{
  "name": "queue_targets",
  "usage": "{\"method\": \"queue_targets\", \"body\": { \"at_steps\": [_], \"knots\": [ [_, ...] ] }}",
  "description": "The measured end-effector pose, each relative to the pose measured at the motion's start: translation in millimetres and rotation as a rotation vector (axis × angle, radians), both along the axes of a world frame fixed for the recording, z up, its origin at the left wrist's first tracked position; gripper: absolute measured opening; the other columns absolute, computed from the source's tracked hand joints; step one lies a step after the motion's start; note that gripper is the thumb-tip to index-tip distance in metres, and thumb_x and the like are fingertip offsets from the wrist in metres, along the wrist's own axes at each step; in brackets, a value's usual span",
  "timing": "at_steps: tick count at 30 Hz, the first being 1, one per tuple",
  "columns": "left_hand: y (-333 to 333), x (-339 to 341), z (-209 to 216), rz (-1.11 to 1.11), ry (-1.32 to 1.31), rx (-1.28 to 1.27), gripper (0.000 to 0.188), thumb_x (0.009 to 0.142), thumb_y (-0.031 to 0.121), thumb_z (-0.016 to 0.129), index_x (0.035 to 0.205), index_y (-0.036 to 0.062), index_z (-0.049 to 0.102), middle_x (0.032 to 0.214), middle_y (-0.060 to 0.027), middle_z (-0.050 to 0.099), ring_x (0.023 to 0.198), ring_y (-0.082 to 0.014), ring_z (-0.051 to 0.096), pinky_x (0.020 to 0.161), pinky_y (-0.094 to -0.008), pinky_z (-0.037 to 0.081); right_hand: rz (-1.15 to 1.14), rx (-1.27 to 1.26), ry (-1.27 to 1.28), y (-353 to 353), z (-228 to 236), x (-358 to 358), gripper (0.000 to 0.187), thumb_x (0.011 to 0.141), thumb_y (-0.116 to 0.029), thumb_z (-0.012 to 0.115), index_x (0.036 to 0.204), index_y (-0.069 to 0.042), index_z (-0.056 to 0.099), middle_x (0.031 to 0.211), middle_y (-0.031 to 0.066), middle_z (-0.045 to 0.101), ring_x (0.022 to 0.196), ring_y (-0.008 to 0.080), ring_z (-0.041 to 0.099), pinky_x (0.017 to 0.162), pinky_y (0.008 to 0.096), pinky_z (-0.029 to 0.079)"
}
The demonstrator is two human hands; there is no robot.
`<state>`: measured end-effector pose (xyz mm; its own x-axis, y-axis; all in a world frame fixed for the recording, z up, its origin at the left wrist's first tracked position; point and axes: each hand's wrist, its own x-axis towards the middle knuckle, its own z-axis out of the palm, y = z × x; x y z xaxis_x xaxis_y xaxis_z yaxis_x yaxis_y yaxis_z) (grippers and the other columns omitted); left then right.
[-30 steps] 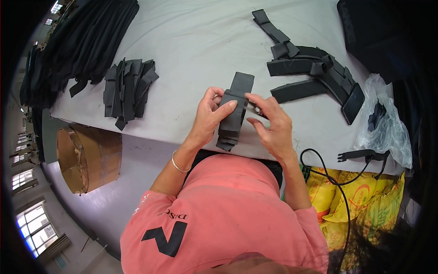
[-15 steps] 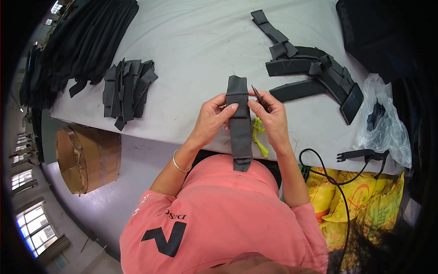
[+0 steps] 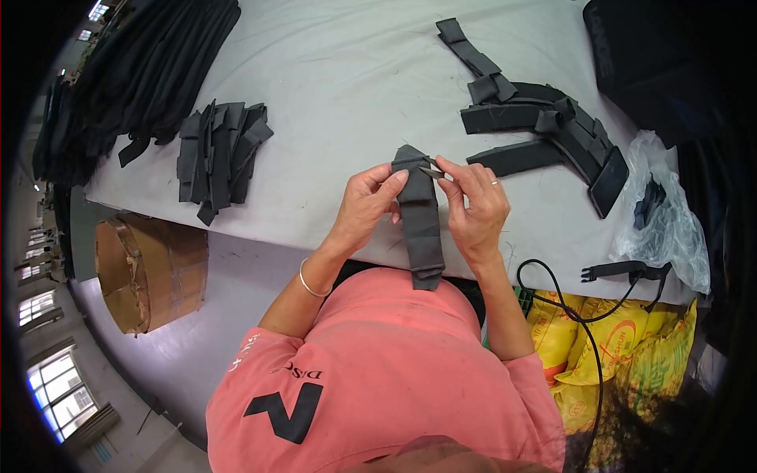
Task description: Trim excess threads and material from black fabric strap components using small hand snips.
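Clock directions run from the strip in hand, twelve being the far side. A wide table covered in pale grey cloth [image 3: 339, 102] spreads ahead. At ten o'clock stands a large stack of folded black fabric pieces [image 3: 162, 67]; between eight and nine, a round-sided brown cardboard box [image 3: 169, 276]. At two o'clock lies a cluster of flat dark-grey fabric strips [image 3: 579, 138]; between nine and ten, a smaller dark-grey strip pile [image 3: 225, 154].

The left hand [image 3: 367, 206] pinches a long dark-grey fabric strip [image 3: 420, 229] near its far end, thumb on top. The strip's long axis runs nearly twelve to six, most of it at five o'clock from that thumb. The right hand [image 3: 475, 209] has its fingers closed on a small dark pointed tool [image 3: 433, 172], its tip at the strip's three-o'clock edge, nearer than the hand itself; contact cannot be told.
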<state>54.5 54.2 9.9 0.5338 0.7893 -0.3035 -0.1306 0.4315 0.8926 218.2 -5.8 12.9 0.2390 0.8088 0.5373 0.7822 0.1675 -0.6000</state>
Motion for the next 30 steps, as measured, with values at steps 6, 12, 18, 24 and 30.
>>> {"method": "queue_targets", "body": {
  "at_steps": [6, 12, 18, 24, 30],
  "knots": [
    [-2.7, 1.4, 5.9, 0.045, 0.000, -0.021, 0.028, 0.095, 0.029, 0.056, 0.092, 0.0022, 0.064, 0.075, 0.0019, 0.058, 0.060, -0.0041, 0.049, 0.048, -0.0203, 0.041, -0.025, 0.010, 0.055, -0.1, -5.2, -3.5, 0.023, 0.079, -0.012, 0.067, 0.102, -0.014, 0.069, 0.074, 0.0016, 0.055, 0.066, 0.0208, 0.052, 0.059, 0.0323, 0.040],
    [-0.4, 3.4, 1.9, 0.067, 0.028, -0.024, 0.030, 0.092, 0.035, 0.061, 0.089, 0.0048, 0.065, 0.070, 0.0043, 0.056, 0.057, -0.0031, 0.044, 0.048, -0.0201, 0.035, -0.062, 0.058, -0.030, 0.0, -8.9, -8.7, 0.023, 0.078, -0.014, 0.068, 0.101, -0.015, 0.069, 0.073, 0.0004, 0.055, 0.065, 0.0195, 0.052, 0.057, 0.0327, 0.038],
    [-1.6, 6.6, 0.9, 0.108, 0.071, 0.021, 0.022, 0.089, 0.027, 0.064, 0.088, 0.0048, 0.066, 0.069, 0.0043, 0.057, 0.058, -0.0030, 0.044, 0.049, -0.0203, 0.035, -0.098, 0.100, -0.138, -0.2, -11.6, -11.6, 0.024, 0.078, -0.017, 0.069, 0.102, -0.017, 0.069, 0.072, -0.0018, 0.054, 0.064, 0.0174, 0.051, 0.056, 0.0318, 0.036],
    [-1.3, 4.6, -0.3, 0.091, 0.040, 0.008, 0.017, 0.088, 0.022, 0.065, 0.087, 0.0047, 0.066, 0.070, 0.0038, 0.057, 0.059, -0.0033, 0.045, 0.051, -0.0207, 0.036, -0.122, 0.113, -0.178, -0.6, -13.7, -12.6, 0.025, 0.078, -0.017, 0.069, 0.103, -0.018, 0.068, 0.072, -0.0025, 0.054, 0.064, 0.0166, 0.051, 0.055, 0.0316, 0.035],
    [-0.4, 2.0, -3.3, 0.065, -0.007, -0.023, 0.017, 0.087, 0.020, 0.066, 0.089, 0.0040, 0.065, 0.072, 0.0036, 0.058, 0.064, -0.0036, 0.048, 0.055, -0.0211, 0.039, -0.140, 0.099, -0.241, -4.1, -13.1, -13.9, 0.023, 0.077, -0.016, 0.069, 0.100, -0.018, 0.069, 0.070, -0.0028, 0.054, 0.061, 0.0166, 0.050, 0.054, 0.0321, 0.035]
  ]
}}
